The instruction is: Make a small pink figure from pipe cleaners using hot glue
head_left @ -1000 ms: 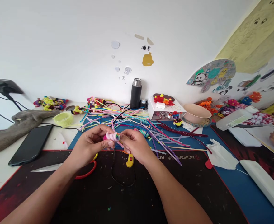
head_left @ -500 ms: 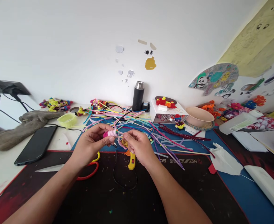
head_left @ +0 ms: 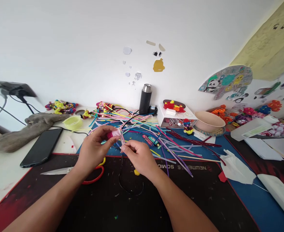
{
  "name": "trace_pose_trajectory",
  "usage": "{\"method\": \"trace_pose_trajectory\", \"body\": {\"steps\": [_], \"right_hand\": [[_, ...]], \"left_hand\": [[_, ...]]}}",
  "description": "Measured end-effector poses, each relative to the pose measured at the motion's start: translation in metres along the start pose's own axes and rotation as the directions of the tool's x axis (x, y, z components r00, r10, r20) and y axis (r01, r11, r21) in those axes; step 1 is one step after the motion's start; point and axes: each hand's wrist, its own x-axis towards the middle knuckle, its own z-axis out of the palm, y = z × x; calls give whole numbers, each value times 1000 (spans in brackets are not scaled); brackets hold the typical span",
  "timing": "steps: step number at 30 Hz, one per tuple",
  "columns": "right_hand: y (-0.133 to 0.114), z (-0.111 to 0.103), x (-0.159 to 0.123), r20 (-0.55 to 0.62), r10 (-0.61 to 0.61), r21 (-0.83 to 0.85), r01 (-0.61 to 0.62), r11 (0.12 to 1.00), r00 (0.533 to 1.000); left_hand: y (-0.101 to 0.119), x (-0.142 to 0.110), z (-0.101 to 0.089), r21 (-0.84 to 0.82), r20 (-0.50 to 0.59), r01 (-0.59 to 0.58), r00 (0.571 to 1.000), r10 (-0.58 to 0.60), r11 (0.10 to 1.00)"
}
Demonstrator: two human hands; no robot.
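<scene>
My left hand [head_left: 96,145] is closed around a small pink-and-white coiled pipe-cleaner piece [head_left: 113,134], its darker pink end partly behind the fingers. Thumb and forefinger of my right hand [head_left: 138,154] pinch a pale pink pipe cleaner [head_left: 122,139] that comes off the piece's right end. Both hands are raised over the black desk mat [head_left: 103,206]. Under my right hand shows a bit of a yellow tool [head_left: 136,172], mostly hidden. Scissors with red and yellow handles [head_left: 96,176] lie below my left forearm, which covers part of them.
Loose pipe cleaners [head_left: 166,145] spread behind the hands. A dark phone [head_left: 41,147] and a grey branch-like piece [head_left: 13,135] lie at left. At the back stand a black thermos [head_left: 145,100], a white box [head_left: 163,119] and a pink bowl [head_left: 209,123]. A crumpled tissue [head_left: 238,167] lies right.
My right hand has moved down and slightly left, drawing the pale strand downward from the coiled piece. It now covers most of the yellow tool. The camera view has shifted slightly left.
</scene>
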Motion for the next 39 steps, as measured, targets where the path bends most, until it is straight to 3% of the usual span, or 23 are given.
{"method": "trace_pose_trajectory", "body": {"steps": [3, 7, 10, 14, 18, 24, 33, 39], "right_hand": [[-7, 3, -4, 43, -80, -140, 85, 986, 996], [-13, 3, -6, 63, -144, -255, 156, 954, 987], [-12, 1, -5, 54, -154, -325, 163, 931, 987], [-10, -2, -5, 34, -170, -329, 171, 929, 985], [-10, -4, -5, -1, -180, -293, 171, 941, 984], [-12, -6, -5, -25, -200, -296, 184, 937, 979], [-10, -6, -6, -1, -257, -302, 244, 921, 966], [-16, -11, -7, -7, -270, -201, 263, 944, 963]], "left_hand": [[-5, 4, -3, 99, -47, -31, 998, 36, 995], [-5, 8, -5, 308, -5, -98, 995, 104, 946], [-6, 8, -4, 358, 36, -123, 992, 118, 926], [-9, 9, -3, 366, 108, -141, 988, 108, 920], [-10, 10, -4, 357, 107, -117, 991, 84, 927], [-9, 12, -5, 363, 235, -179, 967, 96, 914], [-4, 7, -1, 327, 277, -211, 953, 120, 921], [-3, 6, -2, 197, 256, -149, 962, 96, 969]]}}
